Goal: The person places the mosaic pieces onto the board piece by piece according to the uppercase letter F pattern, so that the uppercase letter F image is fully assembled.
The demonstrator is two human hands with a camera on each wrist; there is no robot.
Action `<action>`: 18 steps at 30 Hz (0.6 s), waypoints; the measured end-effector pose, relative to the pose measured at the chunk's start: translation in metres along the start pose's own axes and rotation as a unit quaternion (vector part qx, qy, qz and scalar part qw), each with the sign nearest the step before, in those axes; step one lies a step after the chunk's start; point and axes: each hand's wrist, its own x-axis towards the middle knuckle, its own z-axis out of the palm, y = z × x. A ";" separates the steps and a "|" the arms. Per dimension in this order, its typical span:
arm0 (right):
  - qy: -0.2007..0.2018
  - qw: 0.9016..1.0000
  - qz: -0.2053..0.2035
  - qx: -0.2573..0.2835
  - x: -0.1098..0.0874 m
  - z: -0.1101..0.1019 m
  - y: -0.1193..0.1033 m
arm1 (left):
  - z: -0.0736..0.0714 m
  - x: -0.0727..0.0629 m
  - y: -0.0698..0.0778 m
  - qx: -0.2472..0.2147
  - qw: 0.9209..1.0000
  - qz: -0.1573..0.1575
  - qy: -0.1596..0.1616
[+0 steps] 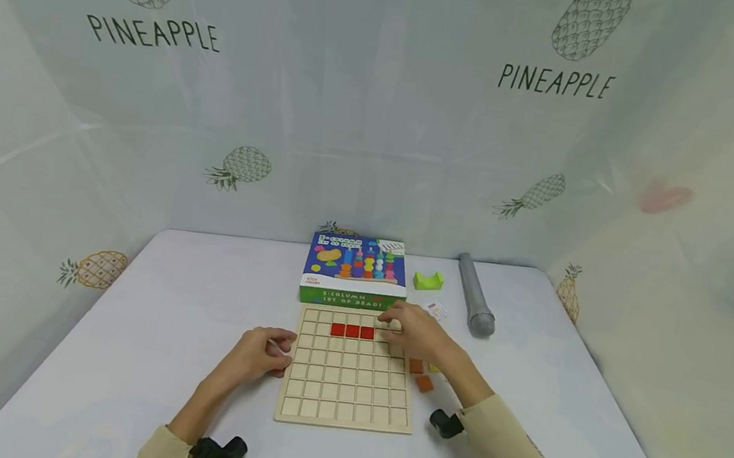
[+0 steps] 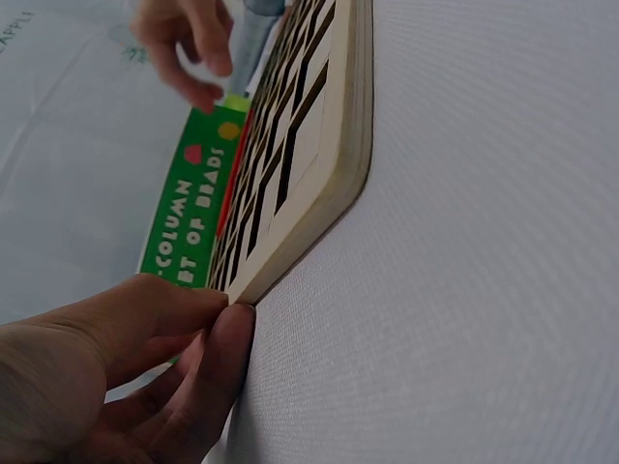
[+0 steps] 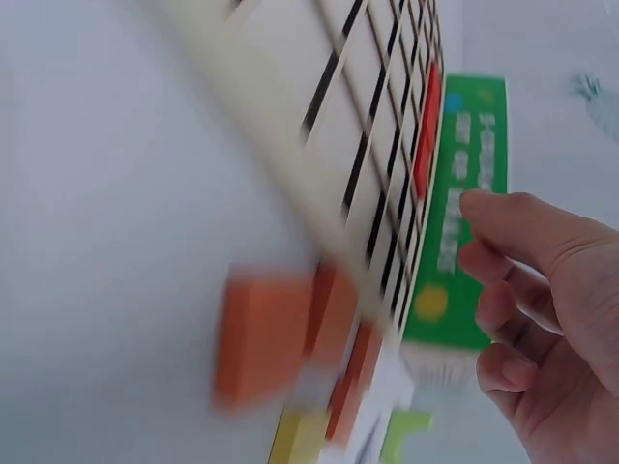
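White table [image 1: 209, 278] here with a wooden grid board [image 1: 347, 395], a beads box [image 1: 355, 275], some lime-green piece [image 1: 428, 281], a grey mic [image 1: 474, 296] and loose orange tiles [image 1: 424, 383] just sitting on it.

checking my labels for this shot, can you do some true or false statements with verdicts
1. Three red tiles sit side by side on the board. True.
2. The left hand rests on the box. False: the left hand pinches the board's edge.
3. The microphone lies right of the box. True.
4. The right hand holds no tile. True.
5. The orange tiles lie left of the board. False: the orange tiles lie right of it.
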 end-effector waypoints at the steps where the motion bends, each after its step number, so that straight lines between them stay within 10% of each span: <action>1: 0.004 1.000 0.003 -0.002 -0.005 -0.003 0.004 | 0.000 0.000 0.000 0.000 1.000 -0.001 0.000; 18: 0.016 0.998 0.061 -0.008 -0.065 -0.013 0.058 | 0.002 0.001 0.002 0.007 1.000 -0.013 0.006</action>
